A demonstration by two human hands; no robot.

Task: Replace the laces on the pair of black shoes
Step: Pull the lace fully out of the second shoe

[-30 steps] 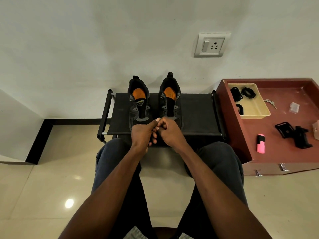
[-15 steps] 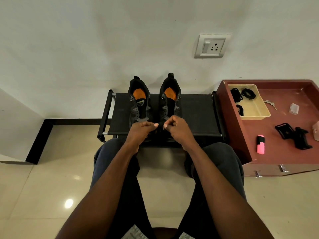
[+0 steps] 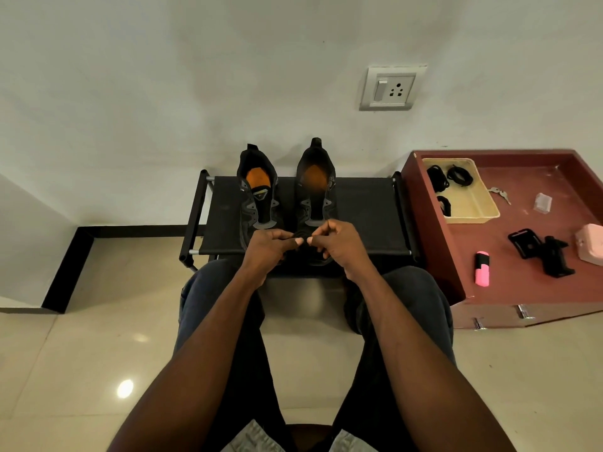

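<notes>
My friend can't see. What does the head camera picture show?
A seated person's left hand and right hand pinch a black lace at the toe of two black shoes on a black rack, beside a red cabinet.

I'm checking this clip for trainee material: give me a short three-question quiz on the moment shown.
1. True or false: the two black shoes with orange insoles stand on the black fabric rack.
2. What lies in the cream plastic tray on the red-brown cabinet? A) keys B) coiled black laces C) a pink highlighter
3. What do the left hand and right hand pinch between them?

Key: 1 true; 2 B; 3 a black lace at the right-hand shoe's toe end.
</notes>
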